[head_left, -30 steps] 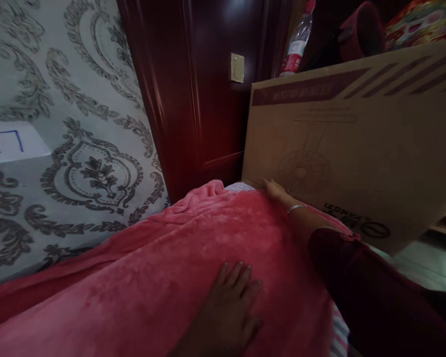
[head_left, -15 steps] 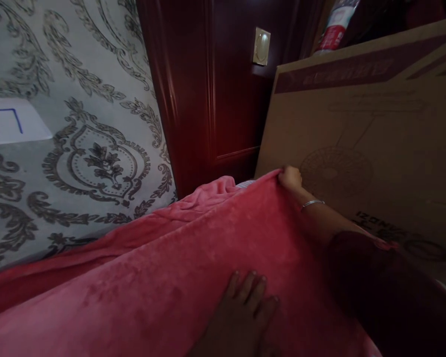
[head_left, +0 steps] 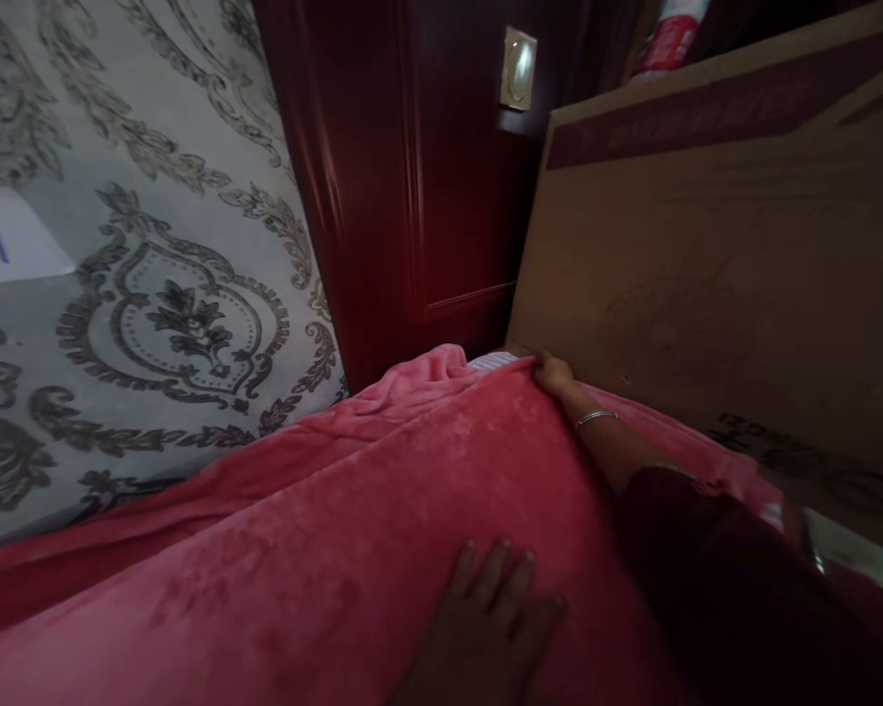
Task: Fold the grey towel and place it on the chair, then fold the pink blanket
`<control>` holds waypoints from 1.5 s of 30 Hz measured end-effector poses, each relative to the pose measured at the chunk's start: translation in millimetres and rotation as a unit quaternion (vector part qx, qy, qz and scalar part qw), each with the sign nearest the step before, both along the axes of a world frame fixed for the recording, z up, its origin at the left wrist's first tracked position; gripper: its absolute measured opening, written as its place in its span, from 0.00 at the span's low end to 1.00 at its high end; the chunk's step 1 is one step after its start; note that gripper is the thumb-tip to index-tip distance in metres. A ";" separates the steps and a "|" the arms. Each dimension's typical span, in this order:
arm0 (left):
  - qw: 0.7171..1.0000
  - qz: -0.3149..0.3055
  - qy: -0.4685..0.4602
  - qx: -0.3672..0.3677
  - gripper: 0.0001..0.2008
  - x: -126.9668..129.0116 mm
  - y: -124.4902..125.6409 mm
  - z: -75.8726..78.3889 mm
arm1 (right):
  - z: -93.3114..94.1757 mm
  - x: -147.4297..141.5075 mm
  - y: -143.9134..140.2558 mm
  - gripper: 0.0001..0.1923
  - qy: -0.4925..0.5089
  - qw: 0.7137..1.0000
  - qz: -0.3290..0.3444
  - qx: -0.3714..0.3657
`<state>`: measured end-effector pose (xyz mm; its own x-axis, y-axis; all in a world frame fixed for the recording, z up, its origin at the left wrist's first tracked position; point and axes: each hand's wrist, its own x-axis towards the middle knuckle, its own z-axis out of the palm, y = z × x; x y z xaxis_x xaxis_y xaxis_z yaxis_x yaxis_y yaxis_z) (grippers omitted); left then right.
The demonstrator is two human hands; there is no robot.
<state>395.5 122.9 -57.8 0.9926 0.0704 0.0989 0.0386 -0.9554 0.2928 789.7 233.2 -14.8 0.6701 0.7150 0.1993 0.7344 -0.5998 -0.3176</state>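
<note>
A pink fleece blanket [head_left: 338, 510] lies spread over a bed and fills the lower part of the view. My left hand [head_left: 486, 628] rests flat on it near the bottom edge, fingers apart. My right hand [head_left: 553, 374], with a thin silver bracelet [head_left: 596, 418] on the wrist and a dark sleeve behind it, reaches to the blanket's far corner and grips its edge there. A bit of striped sheet [head_left: 493, 360] shows just beyond that corner.
A large cardboard box [head_left: 721, 265] with a fan drawing stands tight against the bed on the right. Dark red wood panelling [head_left: 412, 176] with a brass fitting [head_left: 518, 67] rises behind. Patterned wallpaper [head_left: 154, 245] with a white paper label [head_left: 7, 250] covers the left.
My right hand lifted the blanket's far corner half a second ago and has now lowered it toward the bed's end. My left hand stays pressed flat, shifted slightly right.
</note>
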 end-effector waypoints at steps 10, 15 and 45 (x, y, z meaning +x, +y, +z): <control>0.999 0.016 0.005 0.045 0.33 -3.1 -1.0 14.3 | -1.0 -44.1 -108.3 0.29 -0.024 0.997 0.028 -0.067; 0.996 0.018 -0.005 0.084 0.30 0.1 -0.2 19.2 | -1.5 -50.9 -154.8 0.28 -0.013 0.998 -0.035 -0.059; 0.996 0.046 0.073 0.029 0.33 -9.1 -65.0 42.3 | -9.1 -23.2 -284.4 0.18 0.175 0.904 -0.364 0.141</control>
<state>386.4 57.9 -15.5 0.9863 0.1601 -0.0394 0.1648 -0.9609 0.2224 766.4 -51.1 -23.9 0.9999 0.0129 -0.0111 0.0021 -0.7419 -0.6705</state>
